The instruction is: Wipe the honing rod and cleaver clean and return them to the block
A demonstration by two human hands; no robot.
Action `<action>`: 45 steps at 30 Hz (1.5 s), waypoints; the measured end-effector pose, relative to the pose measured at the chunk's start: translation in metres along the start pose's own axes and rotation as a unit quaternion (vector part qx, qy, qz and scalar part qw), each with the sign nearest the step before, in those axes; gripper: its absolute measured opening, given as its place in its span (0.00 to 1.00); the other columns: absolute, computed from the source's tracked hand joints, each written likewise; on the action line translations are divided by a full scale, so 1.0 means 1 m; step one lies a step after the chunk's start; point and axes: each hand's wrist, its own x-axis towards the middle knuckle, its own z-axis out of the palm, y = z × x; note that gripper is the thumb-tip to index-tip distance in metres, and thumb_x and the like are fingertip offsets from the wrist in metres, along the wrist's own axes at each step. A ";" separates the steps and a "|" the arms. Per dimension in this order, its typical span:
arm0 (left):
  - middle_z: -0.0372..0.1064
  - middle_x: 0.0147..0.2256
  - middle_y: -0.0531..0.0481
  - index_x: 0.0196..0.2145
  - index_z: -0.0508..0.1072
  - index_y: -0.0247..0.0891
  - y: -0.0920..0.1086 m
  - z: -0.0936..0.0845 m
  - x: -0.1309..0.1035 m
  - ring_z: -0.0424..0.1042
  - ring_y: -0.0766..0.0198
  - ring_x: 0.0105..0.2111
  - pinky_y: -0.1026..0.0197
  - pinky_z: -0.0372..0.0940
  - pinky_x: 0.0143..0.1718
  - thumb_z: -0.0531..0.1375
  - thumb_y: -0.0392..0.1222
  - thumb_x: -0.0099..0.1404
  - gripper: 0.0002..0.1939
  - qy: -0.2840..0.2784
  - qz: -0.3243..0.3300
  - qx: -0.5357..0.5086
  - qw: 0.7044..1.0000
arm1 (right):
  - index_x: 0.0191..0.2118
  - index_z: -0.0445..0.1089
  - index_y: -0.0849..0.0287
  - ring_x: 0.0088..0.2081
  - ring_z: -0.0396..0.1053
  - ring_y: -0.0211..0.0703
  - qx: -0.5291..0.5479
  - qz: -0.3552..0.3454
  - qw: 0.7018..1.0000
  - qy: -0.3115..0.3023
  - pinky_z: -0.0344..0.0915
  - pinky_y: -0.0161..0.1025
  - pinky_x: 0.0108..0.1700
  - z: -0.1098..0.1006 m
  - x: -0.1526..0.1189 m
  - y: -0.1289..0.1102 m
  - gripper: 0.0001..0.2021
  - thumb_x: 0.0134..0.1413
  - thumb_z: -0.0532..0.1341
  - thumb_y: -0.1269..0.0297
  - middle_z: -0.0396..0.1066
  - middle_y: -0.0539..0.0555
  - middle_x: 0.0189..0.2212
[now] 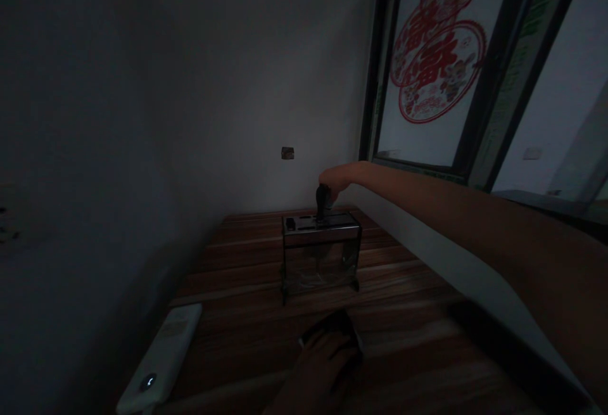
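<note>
My right hand (336, 177) reaches out from the right, fingers closed around the thick black handle (323, 198) of a utensil. The handle stands upright over the top of a metal slotted rack (322, 227), and its lower part goes down into the rack. I cannot make out what kind of utensil it is. The rack has a shiny top with slots and open or see-through sides, and stands on the wooden table. Nearer to me, my left hand (323, 351) lies with curled fingers over a dark, flat item (339, 321) with a pale edge.
A long white device (164, 355) with a round dark button lies at the table's (237, 313) left edge. Walls border the table at the left and back, with a small box opening (287, 153) in the back one. A window (427, 85) with red decorations is at the right.
</note>
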 end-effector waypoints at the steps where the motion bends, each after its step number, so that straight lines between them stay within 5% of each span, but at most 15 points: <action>1: 0.56 0.56 0.52 0.55 0.58 0.49 0.000 0.000 0.000 0.55 0.58 0.56 0.48 0.52 0.57 0.53 0.39 0.62 0.22 0.001 -0.002 -0.002 1.000 | 0.27 0.75 0.63 0.25 0.65 0.39 0.003 -0.002 1.000 0.002 0.58 0.34 0.28 0.000 0.000 0.000 0.13 0.27 0.69 0.65 0.72 0.50 0.20; 19: 0.58 0.55 0.51 0.53 0.60 0.48 0.004 -0.007 0.002 0.56 0.58 0.55 0.49 0.53 0.56 0.53 0.38 0.62 0.21 0.006 -0.006 -0.008 1.000 | 0.35 0.73 0.60 0.30 0.68 0.41 0.094 -0.055 0.991 0.077 0.57 0.32 0.29 0.002 -0.015 -0.012 0.21 0.25 0.70 0.64 0.74 0.50 0.29; 31: 0.56 0.56 0.53 0.54 0.58 0.49 0.003 -0.005 0.001 0.55 0.59 0.55 0.51 0.52 0.57 0.54 0.36 0.61 0.24 0.009 0.001 -0.017 1.000 | 0.37 0.69 0.63 0.35 0.69 0.42 0.308 -0.050 0.928 0.202 0.63 0.34 0.36 0.039 -0.014 0.003 0.21 0.29 0.67 0.71 0.73 0.53 0.33; 45: 0.57 0.55 0.54 0.54 0.58 0.50 0.002 -0.007 0.001 0.55 0.62 0.55 0.52 0.51 0.57 0.54 0.33 0.60 0.25 0.004 0.008 -0.015 1.000 | 0.45 0.63 0.62 0.31 0.67 0.37 0.403 -0.052 0.892 0.196 0.65 0.32 0.31 0.051 -0.018 0.010 0.27 0.32 0.66 0.70 0.70 0.51 0.32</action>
